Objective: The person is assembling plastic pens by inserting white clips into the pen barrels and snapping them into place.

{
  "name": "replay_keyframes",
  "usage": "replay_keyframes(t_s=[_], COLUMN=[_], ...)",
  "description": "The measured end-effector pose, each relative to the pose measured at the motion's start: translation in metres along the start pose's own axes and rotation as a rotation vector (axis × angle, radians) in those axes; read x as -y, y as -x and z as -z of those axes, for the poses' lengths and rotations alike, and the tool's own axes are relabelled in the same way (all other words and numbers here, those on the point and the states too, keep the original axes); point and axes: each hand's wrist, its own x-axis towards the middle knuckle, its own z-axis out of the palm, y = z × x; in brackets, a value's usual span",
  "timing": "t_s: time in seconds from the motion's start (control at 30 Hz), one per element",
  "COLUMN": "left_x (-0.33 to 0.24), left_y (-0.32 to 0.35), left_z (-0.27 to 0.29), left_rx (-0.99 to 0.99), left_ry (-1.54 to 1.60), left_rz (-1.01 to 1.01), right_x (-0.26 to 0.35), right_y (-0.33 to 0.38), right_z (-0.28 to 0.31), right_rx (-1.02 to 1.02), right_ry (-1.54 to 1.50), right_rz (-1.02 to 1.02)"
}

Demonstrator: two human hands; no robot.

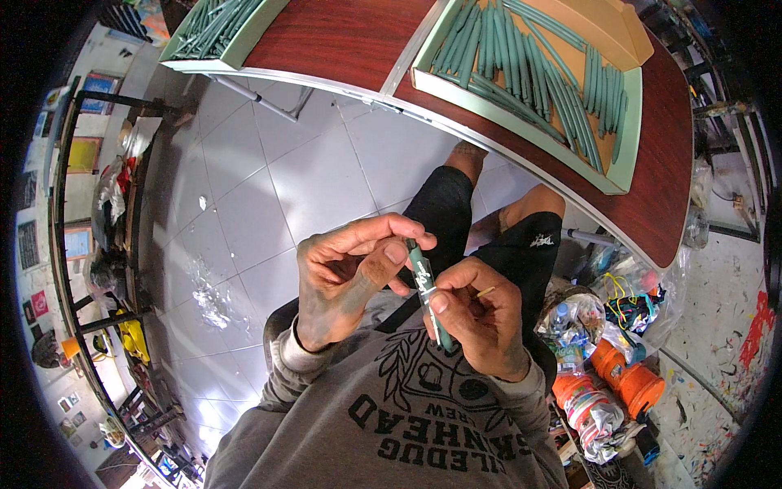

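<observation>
In front of my chest I hold a slim dark green pen-shaped stick point(423, 281) with white lettering, tilted with its upper end to the left. My left hand point(338, 277) pinches that upper end between thumb and fingers. My right hand point(489, 322) is closed round the lower part, its thumb lying against the stick. A thin pale wooden stick point(486, 291) pokes out between the right fingers. Most of the right fingertips are hidden behind the thumb.
A dark red tabletop point(326, 45) curves ahead of me. On it, a pale green box point(621, 175) holds rows of green sticks; another box point(248, 37) at left holds more. Orange containers point(631, 379) and plastic bags stand at my right. A metal rack point(77, 322) lines the left.
</observation>
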Motion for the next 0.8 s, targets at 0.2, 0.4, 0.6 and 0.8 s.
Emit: replay_keyframes(t_s=[0.2,0.4,0.6,0.8], left_x=[0.0012,-0.0024,-0.0052,-0.0034], left_y=[0.0015,0.0021,0.0029,0.0025], left_z=[-0.0001,-0.0018,-0.0049,-0.0065], left_rx=[0.004,-0.011,-0.046,-0.074], left_ry=[0.095,0.031,-0.021,-0.052], left_rz=[-0.017,0.000,0.021,0.035], right_x=[-0.0072,-0.0049,-0.0090,-0.0104], right_y=[0.0003,0.0002,0.0001,0.0013], right_z=[0.0021,0.0015,0.0020,0.0041], right_rx=[-0.010,-0.027,-0.080,-0.091], right_ry=[0.005,0.013,0.066,0.082], right_rz=[0.043,0.017,0.036,0.006])
